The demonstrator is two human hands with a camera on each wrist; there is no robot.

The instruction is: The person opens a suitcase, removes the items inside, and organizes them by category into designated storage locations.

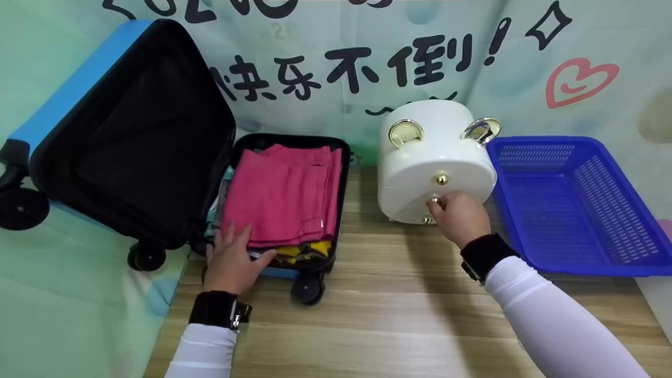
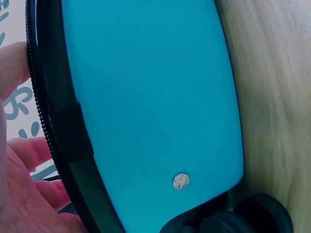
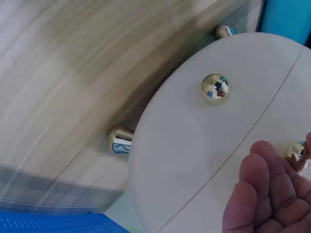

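While the left hand [image 1: 231,265] lies with fingers apart at the near edge of the suitcase [image 1: 142,126], by folded pink clothes [image 1: 275,197], the right is nearer the white drawer box [image 1: 428,157] on the bench [image 1: 367,320]; its fingers, together, pinch the middle gold knob [image 1: 434,199], which lies to their left, the blue basket [image 1: 562,215] standing to the box's right.

A blue basket [image 1: 598,270] stands before a pale printed cloth [image 1: 512,94].
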